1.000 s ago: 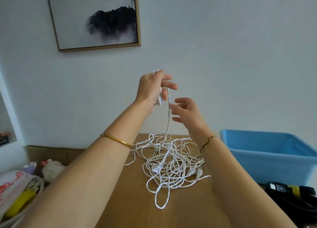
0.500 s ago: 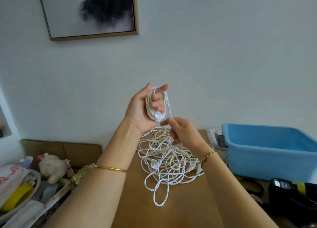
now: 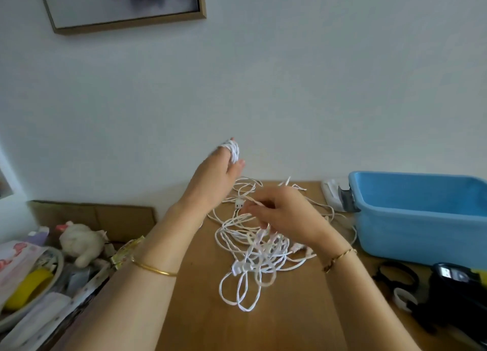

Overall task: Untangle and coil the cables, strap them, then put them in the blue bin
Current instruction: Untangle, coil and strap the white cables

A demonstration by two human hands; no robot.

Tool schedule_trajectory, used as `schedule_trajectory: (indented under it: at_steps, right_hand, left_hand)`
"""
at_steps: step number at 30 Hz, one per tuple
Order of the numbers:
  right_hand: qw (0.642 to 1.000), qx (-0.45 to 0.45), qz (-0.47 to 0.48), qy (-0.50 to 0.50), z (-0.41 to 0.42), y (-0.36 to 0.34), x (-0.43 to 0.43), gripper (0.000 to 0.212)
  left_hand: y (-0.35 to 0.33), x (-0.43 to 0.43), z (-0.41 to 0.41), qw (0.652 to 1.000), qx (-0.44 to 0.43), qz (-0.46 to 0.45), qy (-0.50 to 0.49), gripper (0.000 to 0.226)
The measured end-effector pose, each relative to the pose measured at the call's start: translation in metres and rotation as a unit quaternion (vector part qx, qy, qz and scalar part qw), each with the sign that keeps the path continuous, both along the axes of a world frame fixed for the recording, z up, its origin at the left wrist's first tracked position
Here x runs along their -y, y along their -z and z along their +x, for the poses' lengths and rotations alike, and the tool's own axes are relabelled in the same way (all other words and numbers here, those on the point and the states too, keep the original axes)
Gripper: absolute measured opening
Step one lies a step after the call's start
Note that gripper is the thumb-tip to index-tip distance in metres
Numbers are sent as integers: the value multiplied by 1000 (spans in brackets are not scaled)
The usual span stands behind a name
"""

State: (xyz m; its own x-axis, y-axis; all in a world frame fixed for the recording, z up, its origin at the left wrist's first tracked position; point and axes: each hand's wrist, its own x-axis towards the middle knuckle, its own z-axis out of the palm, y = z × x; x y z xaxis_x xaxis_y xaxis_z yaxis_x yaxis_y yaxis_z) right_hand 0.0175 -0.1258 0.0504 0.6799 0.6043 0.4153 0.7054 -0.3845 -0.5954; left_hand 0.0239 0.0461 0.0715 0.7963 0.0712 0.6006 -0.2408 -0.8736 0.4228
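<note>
Few wraps so far: my left hand [image 3: 213, 179] grips the coil [image 3: 233, 150]; my right hand [image 3: 287, 213] has dropped into the tangle [image 3: 253, 248], pinching a strand [image 3: 251, 201]. Most stays uncoiled.

Left hand [image 3: 213, 176] with white coil [image 3: 233, 150] drops lower, rolls back-side toward camera. Right hand [image 3: 284, 216] sinks to table [image 3: 290, 311], gripping cable tangle [image 3: 250, 248].

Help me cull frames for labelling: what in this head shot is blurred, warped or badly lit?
Head view: the right hand and the white cable loops under it are motion-smeared; the left hand is softer, and the turns wound on its fingers are barely resolved. Head view: the wide angle bends the blue bin rim and tilts the picture frame; the light is even, with no glare and faint shadows.
</note>
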Motion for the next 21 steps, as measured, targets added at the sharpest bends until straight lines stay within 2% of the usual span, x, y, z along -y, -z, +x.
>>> schedule_trajectory:
  at_steps: [2,3,5,8,9,11,13,16,20,21]
  right_hand:
    - [994,64,49,71,5,-3,6,12]
    - [990,65,84,96,9,-2,9,8]
    - [982,52,138,121,14,0,13,9]
    - [978,40,166,124,18,4,16,5]
    - [977,35,170,125,19,5,16,5]
    - [976,30,172,130,21,7,15,5]
    - [977,34,165,133,23,10,13,2]
    - [981,23,148,126,25,15,6,5]
    - [991,25,63,115,25,19,-1,15]
    - [992,19,43,120,25,19,-1,16]
  left_hand:
    - [7,6,-7,994,-78,80,-21,26]
    - [11,11,-11,990,-113,79,-8,29]
    - [16,21,-22,982,-177,-17,64,38]
    - [16,23,-38,940,-260,-136,171,73]
    - [16,20,-42,925,-281,-160,199,75]
    - [19,17,-48,888,-306,-228,258,57]
    - [24,15,-50,824,-316,-336,330,37]
    - [34,7,-43,701,-338,-467,420,37]
    - [40,-4,-28,514,-355,-572,531,43]
    - [40,-6,-26,483,-344,-589,549,43]
